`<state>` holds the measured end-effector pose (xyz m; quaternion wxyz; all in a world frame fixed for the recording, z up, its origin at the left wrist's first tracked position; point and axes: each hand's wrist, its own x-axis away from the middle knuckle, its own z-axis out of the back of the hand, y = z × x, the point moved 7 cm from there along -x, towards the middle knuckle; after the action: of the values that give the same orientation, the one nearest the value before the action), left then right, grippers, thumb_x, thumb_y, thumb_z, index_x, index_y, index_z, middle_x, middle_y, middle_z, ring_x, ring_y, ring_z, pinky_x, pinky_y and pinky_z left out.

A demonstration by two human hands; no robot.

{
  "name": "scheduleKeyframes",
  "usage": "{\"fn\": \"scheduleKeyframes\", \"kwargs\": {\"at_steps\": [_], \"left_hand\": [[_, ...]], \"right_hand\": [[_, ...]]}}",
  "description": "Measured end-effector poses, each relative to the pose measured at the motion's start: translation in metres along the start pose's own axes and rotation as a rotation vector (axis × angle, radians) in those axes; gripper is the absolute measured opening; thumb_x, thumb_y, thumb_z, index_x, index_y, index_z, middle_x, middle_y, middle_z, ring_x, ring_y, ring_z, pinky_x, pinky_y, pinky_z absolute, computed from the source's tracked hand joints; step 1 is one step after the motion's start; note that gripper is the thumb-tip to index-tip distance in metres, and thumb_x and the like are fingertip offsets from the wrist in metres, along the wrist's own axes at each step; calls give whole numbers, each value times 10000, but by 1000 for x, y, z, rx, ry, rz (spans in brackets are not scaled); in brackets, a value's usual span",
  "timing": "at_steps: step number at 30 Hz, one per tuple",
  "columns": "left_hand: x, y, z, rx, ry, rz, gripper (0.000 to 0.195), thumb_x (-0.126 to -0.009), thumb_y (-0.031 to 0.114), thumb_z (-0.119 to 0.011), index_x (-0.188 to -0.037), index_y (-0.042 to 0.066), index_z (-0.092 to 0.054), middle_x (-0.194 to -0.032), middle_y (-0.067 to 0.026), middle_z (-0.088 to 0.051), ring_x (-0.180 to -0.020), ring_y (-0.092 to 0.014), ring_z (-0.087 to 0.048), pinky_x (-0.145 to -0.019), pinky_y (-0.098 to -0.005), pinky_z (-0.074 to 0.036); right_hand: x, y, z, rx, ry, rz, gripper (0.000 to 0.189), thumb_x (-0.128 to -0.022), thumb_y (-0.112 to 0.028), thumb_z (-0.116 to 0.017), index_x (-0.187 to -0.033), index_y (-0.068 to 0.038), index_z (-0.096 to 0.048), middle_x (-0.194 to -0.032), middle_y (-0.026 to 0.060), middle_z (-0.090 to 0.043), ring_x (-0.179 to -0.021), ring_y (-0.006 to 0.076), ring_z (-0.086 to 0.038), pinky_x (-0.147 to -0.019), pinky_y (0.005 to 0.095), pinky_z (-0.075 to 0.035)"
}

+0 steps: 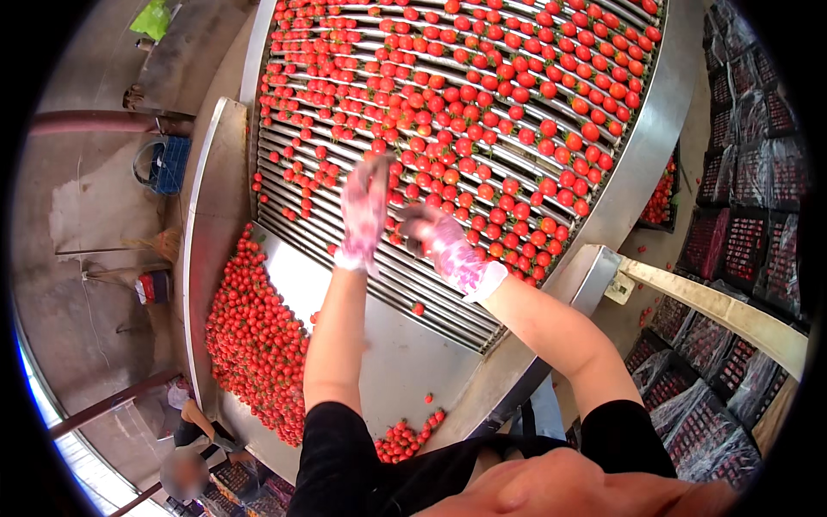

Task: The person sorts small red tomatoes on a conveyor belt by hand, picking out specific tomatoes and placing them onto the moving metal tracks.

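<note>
My left hand (366, 210) wears a pink and white patterned glove and reaches over the metal rollers (400, 284) of a roller conveyor. Small red tomatoes (452, 123), many with green stems, cover the rollers beyond and around both hands. To its right, my right hand (446, 242), gloved alike, bends its fingers down among the tomatoes. Motion blur and the angle hide whether either hand holds a tomato. A single tomato (418, 308) lies on the rollers nearer to me.
A large heap of tomatoes (258, 342) and a smaller cluster (404, 441) rest on the sheet-metal tray (400, 368). Metal side walls edge the conveyor. Wrapped black crates (698, 413) stand at right beside a beam (717, 307). Another person (200, 439) is at lower left.
</note>
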<state>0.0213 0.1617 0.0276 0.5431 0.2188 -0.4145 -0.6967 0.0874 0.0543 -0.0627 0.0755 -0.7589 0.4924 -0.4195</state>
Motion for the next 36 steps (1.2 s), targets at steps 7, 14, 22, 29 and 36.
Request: {"fn": "scheduleKeyframes", "kwargs": {"at_steps": [7,14,22,29,36], "left_hand": [[-129,12,-69,-654,68,-291,733,-932,615,-455,-1506,161,-415,-1599,-167,-303,-1498,-391,-191,-1216,-544,-130],[-80,29,-158,-701,68,-564,647,-932,494,-565,-1488,191,-431,-1562,-184,-336,-1448,-438,-259,-1174,-633,-148],[-7,17,-187,-761,-189,-828,522,-865,307,-654,-1366,216,-539,-1473,-144,-435,-1414,-396,-350,-1139,-560,-314],[-15,50,-159,-296,-123,-1174,553,-822,138,-670,-1363,148,-553,-1337,-120,-562,-1308,-347,-508,-1045,-469,-466],[-132,-65,-21,-667,483,-112,279,-882,206,-628,-1144,151,-706,-1194,-142,-654,-1123,-348,-616,-951,-433,-506]], "right_hand": [[76,91,-71,2011,-970,492,230,-952,-124,-517,-1106,-37,-664,-979,94,-709,-880,239,-695,-734,340,-538],[29,173,-27,2043,-604,638,235,-959,-55,-456,-1081,-112,-649,-1013,18,-671,-904,158,-647,-568,379,-432],[49,125,-27,1932,-745,477,258,-949,-65,-469,-1152,-95,-625,-1084,60,-659,-972,176,-649,-648,388,-477],[50,108,-27,2002,-772,397,202,-915,-85,-516,-1052,-80,-664,-994,89,-681,-926,216,-674,-673,394,-499],[57,93,-32,2019,-822,286,162,-881,-105,-563,-953,-66,-703,-904,119,-704,-881,256,-699,-697,399,-522]]}}
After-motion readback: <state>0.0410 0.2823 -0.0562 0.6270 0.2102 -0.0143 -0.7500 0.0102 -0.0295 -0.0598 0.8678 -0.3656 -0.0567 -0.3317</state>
